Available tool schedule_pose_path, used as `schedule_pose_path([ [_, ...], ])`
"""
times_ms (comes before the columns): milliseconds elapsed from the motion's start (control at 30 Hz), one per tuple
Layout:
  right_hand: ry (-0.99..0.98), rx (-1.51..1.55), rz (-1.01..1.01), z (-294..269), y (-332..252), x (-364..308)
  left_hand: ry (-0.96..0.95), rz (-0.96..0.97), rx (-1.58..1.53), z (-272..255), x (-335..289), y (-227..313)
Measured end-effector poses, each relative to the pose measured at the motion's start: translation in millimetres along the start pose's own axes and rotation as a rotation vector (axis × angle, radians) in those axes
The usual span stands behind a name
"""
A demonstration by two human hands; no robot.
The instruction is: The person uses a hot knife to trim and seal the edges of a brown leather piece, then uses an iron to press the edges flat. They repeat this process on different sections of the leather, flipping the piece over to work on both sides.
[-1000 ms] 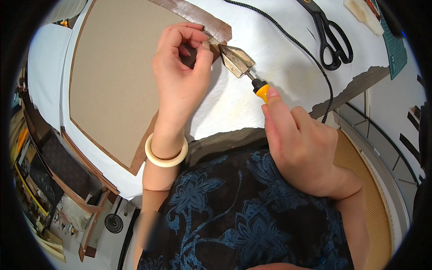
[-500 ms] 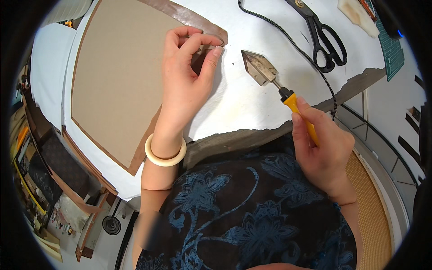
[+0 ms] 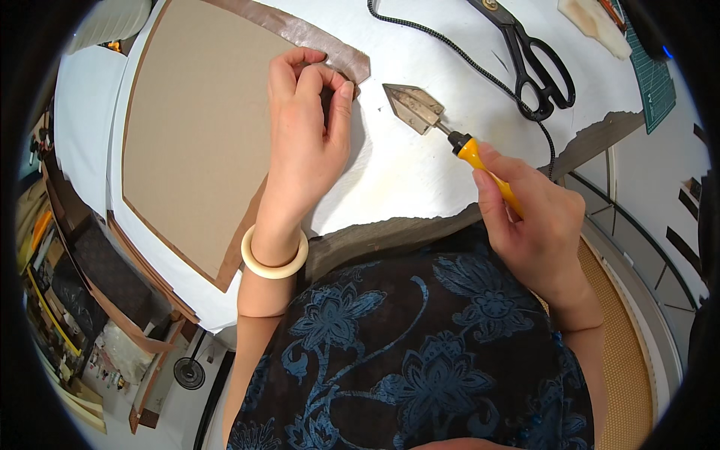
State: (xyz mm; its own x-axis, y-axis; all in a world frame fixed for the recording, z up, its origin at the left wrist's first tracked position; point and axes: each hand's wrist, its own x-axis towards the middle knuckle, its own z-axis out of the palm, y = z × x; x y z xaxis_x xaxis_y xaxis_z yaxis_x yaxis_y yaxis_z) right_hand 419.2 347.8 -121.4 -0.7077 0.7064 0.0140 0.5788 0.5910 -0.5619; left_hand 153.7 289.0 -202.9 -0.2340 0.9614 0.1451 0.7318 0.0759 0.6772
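While the left hand (image 3: 304,142) pinches the brown fabric strip (image 3: 319,41) at the corner of one cardboard panel (image 3: 195,127), the right hand (image 3: 529,225) grips one yellow-handled tacking iron (image 3: 442,127), its tip just right of that corner. One pair of black scissors (image 3: 536,64) and one braided cord (image 3: 480,71) lie beyond; bare white tabletop (image 3: 405,180) separates the hands.

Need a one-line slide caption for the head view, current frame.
Left hand pinches the brown strip's corner on the tan board; right hand holds a yellow-handled iron off to the side.
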Motion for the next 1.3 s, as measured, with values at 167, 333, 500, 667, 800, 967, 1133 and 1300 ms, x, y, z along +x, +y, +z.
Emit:
schedule_pose_path([
  [167,-0.024,0.01,-0.042,5.1,2.5,5.4,0.012,-0.008,0.029,1.8,0.0,4.3],
  [333,-0.04,0.015,-0.055,8.4,1.5,9.4,0.035,0.027,0.017,5.7,2.2,3.8],
  [500,-0.049,0.031,-0.061,9.0,2.6,12.3,0.031,0.016,0.03,7.0,1.2,3.8],
  [667,-0.051,0.042,-0.074,9.3,0.0,13.3,0.029,0.013,0.044,7.1,0.9,6.0],
  [800,-0.057,0.019,-0.083,10.1,-4.6,12.0,0.039,0.013,0.032,7.8,1.2,6.9],
  [967,-0.068,-0.038,-0.097,13.4,-11.0,14.0,0.066,-0.037,-0.073,6.7,-0.8,4.0],
  [1133,-0.092,-0.117,-0.107,13.9,-19.5,15.1,0.158,-0.137,-0.361,4.4,-4.9,-7.9],
  [1300,-0.136,-0.122,-0.09,10.3,-26.4,22.5,0.242,-0.209,-0.563,8.6,-6.1,-10.9],
])
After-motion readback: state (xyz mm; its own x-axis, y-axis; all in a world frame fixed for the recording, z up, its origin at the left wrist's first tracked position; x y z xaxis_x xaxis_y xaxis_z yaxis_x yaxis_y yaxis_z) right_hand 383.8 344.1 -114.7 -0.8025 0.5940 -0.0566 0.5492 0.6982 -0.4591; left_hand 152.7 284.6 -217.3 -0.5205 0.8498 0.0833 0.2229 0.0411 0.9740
